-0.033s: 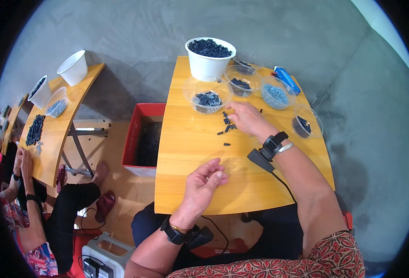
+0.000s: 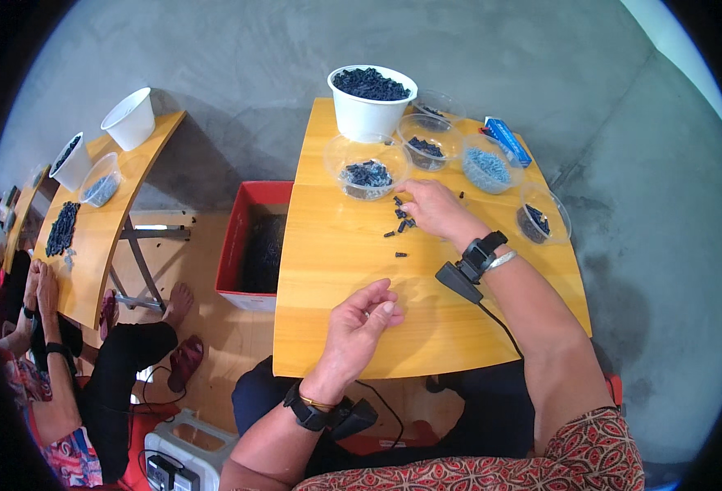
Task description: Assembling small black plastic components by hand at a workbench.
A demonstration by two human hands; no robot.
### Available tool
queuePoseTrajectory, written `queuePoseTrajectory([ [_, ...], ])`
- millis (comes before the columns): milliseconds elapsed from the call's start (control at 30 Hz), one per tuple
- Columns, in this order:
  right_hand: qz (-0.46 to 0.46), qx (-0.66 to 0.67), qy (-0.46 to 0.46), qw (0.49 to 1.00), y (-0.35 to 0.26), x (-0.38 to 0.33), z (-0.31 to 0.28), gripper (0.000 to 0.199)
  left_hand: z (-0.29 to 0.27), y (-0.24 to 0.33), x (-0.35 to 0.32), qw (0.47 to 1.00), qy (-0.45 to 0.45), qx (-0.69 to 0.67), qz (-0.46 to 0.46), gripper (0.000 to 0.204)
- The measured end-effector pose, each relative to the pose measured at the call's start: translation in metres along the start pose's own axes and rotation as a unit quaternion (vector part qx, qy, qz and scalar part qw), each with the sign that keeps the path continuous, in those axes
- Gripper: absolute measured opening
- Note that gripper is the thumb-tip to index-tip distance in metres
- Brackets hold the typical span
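My right hand [image 2: 433,209] lies on the wooden table [image 2: 336,270], its fingertips on a scatter of small black parts [image 2: 400,219]. Just beyond it stands a clear bowl [image 2: 367,170] holding dark parts. One loose black part [image 2: 399,254] lies nearer to me. My left hand [image 2: 363,322] rests near the table's front edge with its fingers curled and the thumb against them; nothing shows in it. Both wrists carry black bands, and a cable runs from a small black unit on the right one.
A white bucket [image 2: 371,106] full of black parts stands at the far edge, with three more clear bowls [image 2: 485,166] and a blue box [image 2: 507,141] to its right. A red crate [image 2: 250,237] sits on the floor at left. Another person [image 2: 46,385] sits at the neighbouring table [image 2: 99,229].
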State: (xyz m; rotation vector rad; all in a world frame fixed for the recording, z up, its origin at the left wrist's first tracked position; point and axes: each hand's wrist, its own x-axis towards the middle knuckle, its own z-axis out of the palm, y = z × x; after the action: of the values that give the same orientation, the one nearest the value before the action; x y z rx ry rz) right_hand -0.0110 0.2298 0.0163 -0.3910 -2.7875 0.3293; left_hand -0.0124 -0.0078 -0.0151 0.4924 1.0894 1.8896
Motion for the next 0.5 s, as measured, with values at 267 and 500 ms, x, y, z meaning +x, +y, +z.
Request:
queuePoseTrajectory([
  [267,-0.036,-0.06,-0.024,0.997,-0.005,-0.009,0.005,0.013,-0.002,-0.001,0.003,1.0,0.017,0.006,0.008,0.034],
  [500,-0.034,-0.052,-0.005,0.998,-0.005,-0.02,-0.006,0.011,-0.013,0.006,0.011,0.955,0.155,0.118,0.223,0.043],
])
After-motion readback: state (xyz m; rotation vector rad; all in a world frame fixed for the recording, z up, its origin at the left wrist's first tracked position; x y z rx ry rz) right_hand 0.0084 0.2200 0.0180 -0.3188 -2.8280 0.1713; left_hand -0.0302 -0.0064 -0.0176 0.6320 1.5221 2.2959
